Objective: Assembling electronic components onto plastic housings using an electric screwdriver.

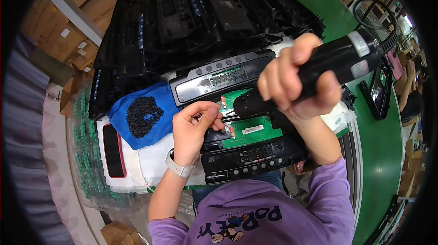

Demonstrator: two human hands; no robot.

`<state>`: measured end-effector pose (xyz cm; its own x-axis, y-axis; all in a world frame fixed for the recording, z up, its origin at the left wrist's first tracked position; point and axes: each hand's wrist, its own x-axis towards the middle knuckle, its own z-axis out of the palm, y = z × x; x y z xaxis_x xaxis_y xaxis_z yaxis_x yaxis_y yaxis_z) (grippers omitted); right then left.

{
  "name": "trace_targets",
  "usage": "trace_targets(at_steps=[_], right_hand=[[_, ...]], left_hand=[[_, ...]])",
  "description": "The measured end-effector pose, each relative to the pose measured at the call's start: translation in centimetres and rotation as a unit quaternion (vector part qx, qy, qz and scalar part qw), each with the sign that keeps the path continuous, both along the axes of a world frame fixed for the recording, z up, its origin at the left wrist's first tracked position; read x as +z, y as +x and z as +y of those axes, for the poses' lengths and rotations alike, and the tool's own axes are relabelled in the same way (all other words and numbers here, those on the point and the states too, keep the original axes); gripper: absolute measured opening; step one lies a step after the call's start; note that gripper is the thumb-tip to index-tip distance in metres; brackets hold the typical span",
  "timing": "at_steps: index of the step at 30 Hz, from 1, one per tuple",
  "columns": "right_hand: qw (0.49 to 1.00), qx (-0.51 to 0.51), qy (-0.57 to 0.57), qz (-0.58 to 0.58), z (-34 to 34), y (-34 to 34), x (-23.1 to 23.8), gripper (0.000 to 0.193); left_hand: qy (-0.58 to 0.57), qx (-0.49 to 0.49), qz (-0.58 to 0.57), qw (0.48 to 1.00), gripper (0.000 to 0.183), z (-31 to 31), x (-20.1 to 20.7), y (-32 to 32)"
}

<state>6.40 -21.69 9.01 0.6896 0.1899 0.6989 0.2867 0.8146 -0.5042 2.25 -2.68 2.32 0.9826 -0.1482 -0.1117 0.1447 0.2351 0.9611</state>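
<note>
My right hand (pixel 299 74) is wrapped around a thick black electric screwdriver (pixel 340 58), its cable rising at the upper right. The tool slants down to the left over an open black plastic housing (pixel 219 167). Green circuit boards (pixel 262 136) lie in this housing, with a row of round buttons along its near edge. Beside the screwdriver's lower end, my left hand (pixel 194 126) has thumb and fingers pinched together above the boards' left ends. Whatever the pinch holds is too small to make out. The screwdriver's tip is hard to see against the dark parts.
Left of the housing, a blue cloth (pixel 119 113) carries a heap of small black screws (pixel 139 119). A red-edged phone (pixel 113 151) lies nearby. Another black housing (pixel 191 91) sits just behind, with stacked black housings (pixel 178 21) beyond. Clear plastic trays (pixel 84 154) stand far left.
</note>
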Motion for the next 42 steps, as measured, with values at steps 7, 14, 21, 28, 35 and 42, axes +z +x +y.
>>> trace_targets(at_steps=[7,14,21,28,35,42], right_hand=[[0.996,-0.055,0.042,0.053,-0.8,0.0,-0.1,0.035],[0.997,-0.037,0.038,0.057,-0.4,-0.2,-0.4,0.032],[0.994,-0.046,0.026,0.095,0.0,-0.9,-0.2,0.030],[0.991,-0.088,0.027,0.093,0.1,-1.2,-0.3,0.027],[0.989,-0.056,-0.124,0.066,-2.2,0.5,0.0,0.034],[0.974,-0.109,-0.177,0.095,-2.2,1.5,-1.3,0.020]], left_hand=[[-0.048,-0.031,-0.017,0.998,0.015,-0.1,-0.2,-0.5],[-0.049,-0.056,-0.019,0.997,0.016,-0.1,-0.4,-0.5],[-0.042,-0.097,-0.015,0.994,0.011,0.0,-0.4,-0.6],[-0.083,-0.075,0.046,0.993,0.014,-0.4,-0.5,-0.8],[-0.093,-0.002,0.049,0.994,0.028,-0.3,0.1,-0.5],[-0.144,0.039,0.048,0.988,0.024,0.0,-0.3,-0.1]])
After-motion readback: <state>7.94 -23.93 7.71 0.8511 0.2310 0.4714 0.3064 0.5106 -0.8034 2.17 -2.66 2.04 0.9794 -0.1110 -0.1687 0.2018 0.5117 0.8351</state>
